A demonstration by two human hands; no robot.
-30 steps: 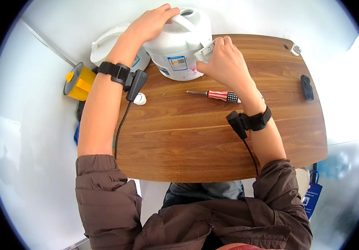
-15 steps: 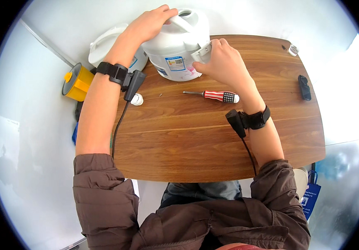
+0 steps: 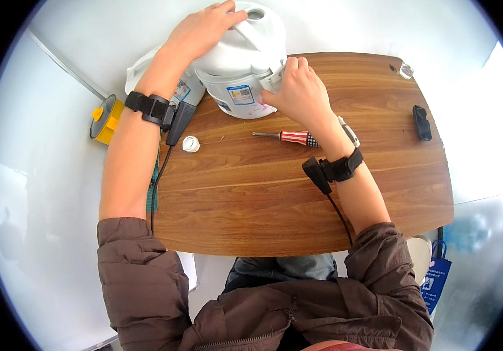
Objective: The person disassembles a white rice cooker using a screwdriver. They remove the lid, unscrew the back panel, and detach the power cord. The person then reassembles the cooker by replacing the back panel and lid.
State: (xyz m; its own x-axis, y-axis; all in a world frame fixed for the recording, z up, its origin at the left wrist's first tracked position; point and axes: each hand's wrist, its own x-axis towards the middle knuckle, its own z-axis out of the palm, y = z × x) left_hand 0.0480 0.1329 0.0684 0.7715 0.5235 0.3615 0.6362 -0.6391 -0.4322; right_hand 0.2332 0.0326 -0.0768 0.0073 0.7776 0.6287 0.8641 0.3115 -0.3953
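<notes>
A white rice cooker (image 3: 245, 100) with a round vent hole in its lid stands at the far side of the wooden table. My left hand (image 3: 201, 29) is closed over the arched handle (image 3: 250, 35) on top of it; some of its fingers are hidden. At the cooker's right side, my right hand (image 3: 298, 90) grips the white latch (image 3: 274, 79) between thumb and fingers. A screwdriver (image 3: 293, 137) with a red, white and black handle lies nearer me, its end hidden behind my right wrist. A small white cap (image 3: 190, 144) sits by my left wrist.
Behind my left forearm stands a second white cooker (image 3: 140, 65), with a yellow container (image 3: 106, 121) beside it. A black case (image 3: 421, 123) and a small clear cup (image 3: 406, 70) are at the table's right. A narrow pale object (image 3: 349, 131) shows past my right wrist.
Both hands keep their holds. The whole scene has shifted slightly left and down in view. The cap and the narrow pale object show more fully beside my arms.
</notes>
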